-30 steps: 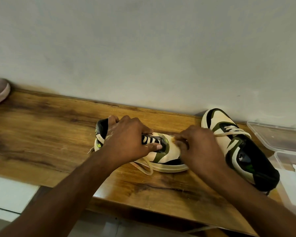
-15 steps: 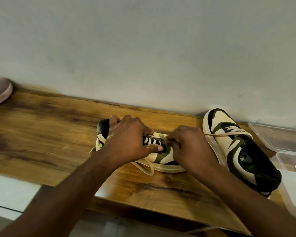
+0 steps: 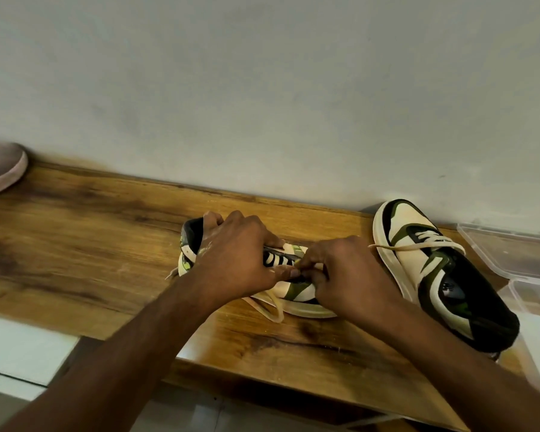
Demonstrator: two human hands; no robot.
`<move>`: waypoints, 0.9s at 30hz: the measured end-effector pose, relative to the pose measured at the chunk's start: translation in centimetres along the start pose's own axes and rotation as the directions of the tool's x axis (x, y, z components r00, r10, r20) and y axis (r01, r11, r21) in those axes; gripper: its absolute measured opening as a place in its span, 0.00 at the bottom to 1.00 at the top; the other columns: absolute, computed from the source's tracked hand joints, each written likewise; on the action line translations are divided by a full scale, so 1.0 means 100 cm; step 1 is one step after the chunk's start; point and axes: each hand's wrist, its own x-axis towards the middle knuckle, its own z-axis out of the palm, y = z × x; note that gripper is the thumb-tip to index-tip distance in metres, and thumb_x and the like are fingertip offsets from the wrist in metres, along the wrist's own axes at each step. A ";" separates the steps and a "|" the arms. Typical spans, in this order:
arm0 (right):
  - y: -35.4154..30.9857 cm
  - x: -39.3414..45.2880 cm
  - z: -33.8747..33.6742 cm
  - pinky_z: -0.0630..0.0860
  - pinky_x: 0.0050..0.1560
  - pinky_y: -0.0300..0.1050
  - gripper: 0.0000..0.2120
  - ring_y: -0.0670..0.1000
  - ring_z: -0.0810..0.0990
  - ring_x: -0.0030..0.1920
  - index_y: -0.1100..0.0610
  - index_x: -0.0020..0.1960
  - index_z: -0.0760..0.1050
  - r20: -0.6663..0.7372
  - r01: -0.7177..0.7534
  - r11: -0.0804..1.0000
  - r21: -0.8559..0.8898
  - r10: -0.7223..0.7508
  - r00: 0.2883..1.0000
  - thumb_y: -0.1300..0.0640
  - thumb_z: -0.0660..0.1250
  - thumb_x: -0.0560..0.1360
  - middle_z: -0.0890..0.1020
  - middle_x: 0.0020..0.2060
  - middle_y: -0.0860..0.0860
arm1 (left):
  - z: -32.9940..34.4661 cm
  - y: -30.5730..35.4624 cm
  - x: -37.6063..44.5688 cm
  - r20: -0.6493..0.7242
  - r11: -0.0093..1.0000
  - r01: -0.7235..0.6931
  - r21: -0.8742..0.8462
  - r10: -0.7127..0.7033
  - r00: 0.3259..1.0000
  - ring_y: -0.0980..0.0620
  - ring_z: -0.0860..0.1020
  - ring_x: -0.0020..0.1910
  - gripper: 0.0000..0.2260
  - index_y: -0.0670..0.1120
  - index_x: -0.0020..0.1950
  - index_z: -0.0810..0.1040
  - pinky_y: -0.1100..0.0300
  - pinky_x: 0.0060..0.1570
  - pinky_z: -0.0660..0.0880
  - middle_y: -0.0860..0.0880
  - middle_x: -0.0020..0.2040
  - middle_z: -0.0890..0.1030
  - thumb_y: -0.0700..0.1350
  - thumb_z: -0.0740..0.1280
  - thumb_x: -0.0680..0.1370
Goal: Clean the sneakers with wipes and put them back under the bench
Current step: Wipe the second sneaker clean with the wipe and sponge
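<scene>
Now both hands on sneaker (image 3: 296,291).

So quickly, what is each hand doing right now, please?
Left hand: closed on the sneaker on the bench, gripping around its collar and laces.
Right hand: fingers pinched at the same sneaker's laces; what they hold cannot be told.

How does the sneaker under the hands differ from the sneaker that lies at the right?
The held sneaker lies across the bench with its heel to the left; the free sneaker points its toe at the wall. The left hand and right hand cover the first; nothing touches the second. Both are cream, green and black.
</scene>
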 end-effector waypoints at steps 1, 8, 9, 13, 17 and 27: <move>-0.001 -0.002 -0.005 0.80 0.41 0.41 0.12 0.41 0.80 0.41 0.44 0.51 0.88 0.037 0.014 1.000 0.023 -0.015 0.999 0.60 0.76 0.74 0.87 0.43 0.41 | -0.001 0.000 0.000 0.004 1.000 -0.007 -0.011 0.007 1.000 0.53 0.71 0.65 0.29 0.66 0.65 0.81 0.48 0.61 0.57 0.60 0.61 0.80 0.78 0.66 0.69; 0.014 -0.005 -0.030 0.83 0.49 0.49 0.12 0.44 0.84 0.47 0.45 0.50 0.88 0.078 0.013 0.990 -0.141 -0.002 0.997 0.60 0.76 0.72 0.88 0.46 0.42 | -0.004 -0.005 -0.001 0.014 0.996 -0.017 -0.088 0.018 1.000 0.54 0.69 0.66 0.22 0.65 0.64 0.82 0.49 0.64 0.55 0.61 0.62 0.80 0.72 0.69 0.73; 0.014 -0.005 -0.026 0.83 0.48 0.51 0.12 0.46 0.84 0.47 0.46 0.51 0.88 0.008 -0.002 0.986 -0.169 0.004 1.000 0.60 0.76 0.73 0.88 0.46 0.43 | -0.003 -0.005 -0.002 0.012 0.996 -0.016 -0.086 0.017 1.000 0.54 0.69 0.65 0.22 0.65 0.64 0.82 0.49 0.64 0.55 0.61 0.62 0.81 0.71 0.69 0.73; -0.005 -0.011 -0.004 0.81 0.43 0.40 0.11 0.40 0.82 0.43 0.45 0.52 0.88 -0.025 0.053 0.998 0.045 -0.052 0.998 0.59 0.77 0.73 0.88 0.46 0.40 | -0.001 -0.004 -0.002 0.001 0.998 -0.016 -0.056 0.016 1.000 0.54 0.70 0.65 0.21 0.65 0.64 0.82 0.48 0.65 0.57 0.60 0.61 0.81 0.71 0.68 0.74; -0.009 -0.019 -0.012 0.83 0.47 0.44 0.11 0.39 0.83 0.46 0.45 0.51 0.88 0.072 0.120 0.991 0.060 -0.124 0.990 0.59 0.77 0.72 0.87 0.46 0.38 | -0.003 -0.008 0.001 0.027 0.999 -0.004 -0.044 0.005 1.000 0.54 0.69 0.66 0.21 0.66 0.64 0.82 0.48 0.66 0.57 0.61 0.62 0.80 0.71 0.69 0.74; 0.030 -0.037 -0.034 0.76 0.40 0.34 0.13 0.38 0.78 0.38 0.47 0.54 0.87 -0.206 -0.106 0.994 -0.033 0.097 0.974 0.56 0.80 0.71 0.86 0.44 0.40 | -0.003 -0.013 0.003 -0.033 0.995 0.094 0.030 -0.093 0.995 0.50 0.73 0.63 0.26 0.65 0.63 0.83 0.47 0.60 0.58 0.58 0.58 0.84 0.77 0.58 0.76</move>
